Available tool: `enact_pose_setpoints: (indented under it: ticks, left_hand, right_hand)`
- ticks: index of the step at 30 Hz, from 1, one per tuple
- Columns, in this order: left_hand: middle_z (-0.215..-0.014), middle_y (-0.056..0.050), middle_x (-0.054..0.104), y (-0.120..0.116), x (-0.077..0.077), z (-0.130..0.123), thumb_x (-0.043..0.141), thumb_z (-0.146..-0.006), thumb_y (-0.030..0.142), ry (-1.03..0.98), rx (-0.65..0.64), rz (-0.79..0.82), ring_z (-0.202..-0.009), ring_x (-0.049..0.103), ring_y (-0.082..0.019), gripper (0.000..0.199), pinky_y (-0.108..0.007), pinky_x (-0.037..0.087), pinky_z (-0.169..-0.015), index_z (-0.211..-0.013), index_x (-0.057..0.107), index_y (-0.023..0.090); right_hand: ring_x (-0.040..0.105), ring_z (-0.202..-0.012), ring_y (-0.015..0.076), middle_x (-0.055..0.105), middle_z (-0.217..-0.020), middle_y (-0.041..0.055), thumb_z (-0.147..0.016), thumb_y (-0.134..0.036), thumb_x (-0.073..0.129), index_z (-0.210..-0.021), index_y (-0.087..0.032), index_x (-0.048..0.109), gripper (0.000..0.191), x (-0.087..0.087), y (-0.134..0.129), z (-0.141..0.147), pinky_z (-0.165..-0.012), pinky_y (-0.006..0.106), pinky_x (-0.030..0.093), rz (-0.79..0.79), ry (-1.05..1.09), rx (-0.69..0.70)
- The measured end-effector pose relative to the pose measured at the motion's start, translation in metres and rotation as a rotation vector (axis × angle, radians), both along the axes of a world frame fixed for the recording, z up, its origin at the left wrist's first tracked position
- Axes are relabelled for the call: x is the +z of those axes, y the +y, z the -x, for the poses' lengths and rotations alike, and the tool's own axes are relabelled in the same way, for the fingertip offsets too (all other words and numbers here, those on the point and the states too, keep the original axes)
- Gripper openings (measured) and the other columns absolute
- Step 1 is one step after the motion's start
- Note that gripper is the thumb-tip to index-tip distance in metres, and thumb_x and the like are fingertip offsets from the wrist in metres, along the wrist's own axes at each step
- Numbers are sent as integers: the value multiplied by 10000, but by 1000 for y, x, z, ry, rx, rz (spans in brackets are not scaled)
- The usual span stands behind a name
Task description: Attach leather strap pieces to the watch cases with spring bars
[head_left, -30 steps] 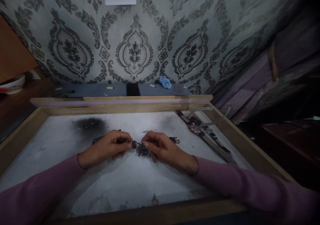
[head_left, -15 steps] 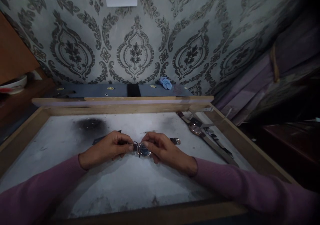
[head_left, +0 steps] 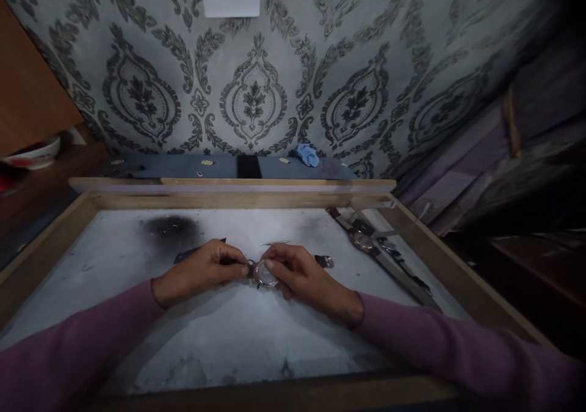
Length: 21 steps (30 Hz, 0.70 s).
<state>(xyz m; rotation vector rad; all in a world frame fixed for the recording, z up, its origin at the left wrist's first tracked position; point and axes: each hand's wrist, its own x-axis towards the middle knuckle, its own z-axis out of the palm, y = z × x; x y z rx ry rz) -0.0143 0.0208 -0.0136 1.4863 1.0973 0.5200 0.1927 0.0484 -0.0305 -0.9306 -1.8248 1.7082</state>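
One watch (head_left: 266,273) | left hand (head_left: 206,270): grip pinching dark strap (head_left: 251,271) | right hand (head_left: 300,271): grip clamping watch

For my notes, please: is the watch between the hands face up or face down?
Face up: the watch, between left hand and right hand, shows its round glass upward.

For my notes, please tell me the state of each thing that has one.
Left hand: pinching dark strap
Right hand: holding watch case
Watch case: held, dial unclear
Gray-strapped wristwatch: strap open, extended
Slim metal tool: lying flat
Blue cloth: crumpled
Bowl: upright
Curtain: tied back
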Motion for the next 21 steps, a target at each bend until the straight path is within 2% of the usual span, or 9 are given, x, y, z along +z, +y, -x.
enact_pose_setpoints:
  ticks: [7, 12, 21]
  left_hand:
    - [-506, 67, 367, 0, -2, 0, 584, -797, 320, -35, 12, 20, -479, 240, -77, 242, -232, 194, -470, -752, 710, 119]
    - [-548, 44, 454, 0, -1, -1, 600, -786, 331, -52, 29, 25, -511, 287, -82, 236, -228, 212, -482, -749, 708, 125]
    - [-507, 62, 396, 3, -7, 0, 603, -765, 392, -12, 29, 20, -482, 261, -83, 289, -238, 194, -472, -747, 705, 123]
  right_hand:
    - [376, -387, 37, 500, -567, -46, -847, -363, 551, -800, -139, 563, 229, 4, -1, 1, -360, 178, 278, 16, -16, -25]
    - [360, -373, 42, 467, -517, -61, -845, -333, 535, -783, -142, 565, 203, 6, -1, 2, -350, 176, 261, 23, -36, -33]
    - [373, -357, 40, 495, -517, -52, -840, -320, 534, -784, -140, 569, 192, 0, 2, 2, -349, 169, 267, 13, -46, -38]
